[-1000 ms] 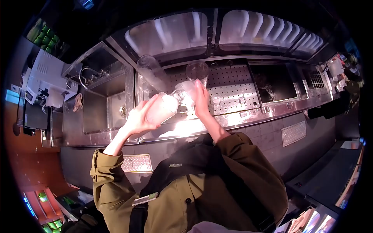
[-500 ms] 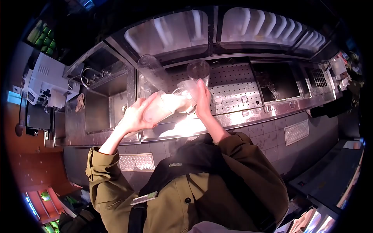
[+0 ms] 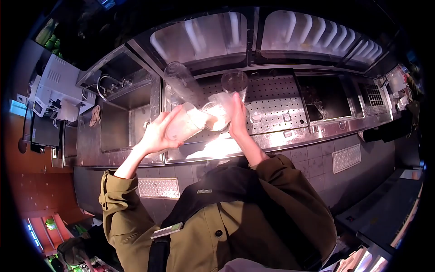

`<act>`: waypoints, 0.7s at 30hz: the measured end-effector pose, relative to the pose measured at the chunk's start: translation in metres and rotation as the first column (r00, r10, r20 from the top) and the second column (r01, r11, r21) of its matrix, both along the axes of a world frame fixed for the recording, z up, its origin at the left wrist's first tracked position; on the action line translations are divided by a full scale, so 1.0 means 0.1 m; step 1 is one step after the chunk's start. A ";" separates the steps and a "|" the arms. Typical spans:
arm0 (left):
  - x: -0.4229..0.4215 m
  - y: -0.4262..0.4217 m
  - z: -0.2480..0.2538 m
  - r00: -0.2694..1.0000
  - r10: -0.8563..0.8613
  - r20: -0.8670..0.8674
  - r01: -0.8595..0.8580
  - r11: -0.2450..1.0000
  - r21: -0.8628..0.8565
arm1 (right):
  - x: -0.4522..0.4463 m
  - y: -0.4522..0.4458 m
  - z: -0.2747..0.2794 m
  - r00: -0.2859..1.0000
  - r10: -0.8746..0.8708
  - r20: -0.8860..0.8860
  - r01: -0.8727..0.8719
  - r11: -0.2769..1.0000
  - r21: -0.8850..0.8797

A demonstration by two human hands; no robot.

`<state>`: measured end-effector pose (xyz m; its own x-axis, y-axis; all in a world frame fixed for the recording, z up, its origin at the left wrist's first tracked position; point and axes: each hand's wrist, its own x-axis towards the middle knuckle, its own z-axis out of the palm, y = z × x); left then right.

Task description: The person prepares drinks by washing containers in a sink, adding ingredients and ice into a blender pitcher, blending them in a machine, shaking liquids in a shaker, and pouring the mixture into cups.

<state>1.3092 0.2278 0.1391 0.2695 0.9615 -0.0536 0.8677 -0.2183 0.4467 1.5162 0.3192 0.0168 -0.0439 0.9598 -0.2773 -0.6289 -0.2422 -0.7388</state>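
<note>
My left hand is closed around a clear cup with pale contents, tipped on its side with its mouth towards the right. My right hand grips a second clear cup, tilted so that its open mouth faces the first one. Whitish contents glow inside it under the bright light. The two rims are close together, over the perforated metal drain tray. Behind my right hand stands an empty-looking clear cup. A tall clear container is to the left of it.
At the left is a metal sink with a curved faucet. A small clear round piece lies on the tray. Further right are a dark recessed well and a grille. Covered bins line the back.
The thick pale stream between the two cups has thinned, and the mouth of the right cup shows more plainly. Both hands keep almost the same place. The view has shifted slightly.
</note>
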 end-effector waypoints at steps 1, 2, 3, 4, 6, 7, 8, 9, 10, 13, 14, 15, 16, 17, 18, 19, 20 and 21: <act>0.00 -0.01 -0.04 1.000 0.004 0.029 -0.005 1.000 0.011 | -0.02 0.00 -0.01 0.999 -0.007 0.032 0.008 0.999 -0.035; 0.01 -0.02 -0.09 0.998 0.008 0.058 -0.010 1.000 0.022 | -0.01 -0.01 -0.02 0.995 -0.015 0.103 0.013 1.000 0.016; 0.01 -0.03 -0.15 0.996 0.013 0.087 -0.016 0.999 0.033 | -0.01 -0.03 0.01 0.985 -0.025 0.173 0.014 0.998 0.068; 0.02 -0.05 -0.22 0.993 0.032 0.117 -0.038 0.998 0.046 | 0.00 -0.05 0.05 0.970 -0.038 0.240 0.009 0.993 0.120; 0.05 -0.10 -0.39 0.982 0.069 0.176 -0.084 0.994 0.076 | 0.00 -0.12 0.18 0.964 -0.092 0.249 -0.004 0.933 0.360; 0.08 -0.12 -0.44 0.969 0.113 0.218 -0.126 0.991 0.046 | -0.01 -0.14 0.24 0.961 -0.120 0.249 -0.012 0.882 0.471; 0.11 -0.15 -0.47 0.954 0.137 0.265 -0.149 0.988 0.027 | -0.03 -0.14 0.27 0.970 -0.077 0.231 -0.056 0.854 0.517; 0.15 -0.18 -0.49 0.936 0.161 0.313 -0.172 0.985 0.006 | -0.05 -0.15 0.29 0.975 -0.032 0.218 -0.098 0.821 0.562; 0.18 -0.20 -0.51 0.914 0.185 0.361 -0.193 0.981 -0.016 | -0.09 -0.16 0.31 0.978 0.014 0.208 -0.140 0.784 0.605; 0.27 -0.25 -0.47 0.875 0.191 0.445 -0.178 0.981 -0.072 | -0.20 -0.25 0.37 0.964 0.170 0.202 -0.258 0.767 0.587; 0.29 -0.26 -0.46 0.852 0.188 0.488 -0.171 0.982 -0.081 | -0.24 -0.26 0.38 0.958 0.208 0.198 -0.286 0.746 0.602; 0.29 -0.27 -0.47 0.841 0.199 0.503 -0.167 0.980 -0.108 | -0.24 -0.27 0.43 0.955 0.193 0.227 -0.294 0.736 0.610; 0.31 -0.28 -0.46 0.830 0.213 0.515 -0.190 0.977 -0.097 | -0.24 -0.26 0.44 0.946 0.206 0.251 -0.320 0.726 0.608; 0.34 -0.30 -0.43 0.821 0.225 0.525 -0.210 0.974 -0.089 | -0.25 -0.26 0.45 0.937 0.217 0.274 -0.343 0.720 0.603; 0.36 -0.31 -0.42 0.810 0.235 0.537 -0.227 0.970 -0.082 | -0.24 -0.25 0.46 0.928 0.223 0.298 -0.364 0.715 0.597; 0.36 -0.32 -0.43 0.815 0.237 0.529 -0.241 0.969 -0.063 | -0.21 -0.24 0.50 0.898 0.225 0.378 -0.421 0.689 0.590; 0.34 -0.34 -0.45 0.822 0.236 0.519 -0.251 0.967 -0.044 | -0.18 -0.23 0.54 0.864 0.221 0.452 -0.472 0.666 0.577; 0.31 -0.35 -0.45 0.830 0.235 0.507 -0.258 0.966 -0.026 | -0.15 -0.22 0.57 0.826 0.213 0.521 -0.520 0.645 0.560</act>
<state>1.3401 0.1931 0.0936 0.0019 0.9978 0.0658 0.5549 -0.0558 0.8301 1.5008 0.2972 0.0734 -0.4751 0.8134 0.3357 -0.2334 0.2514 -0.9393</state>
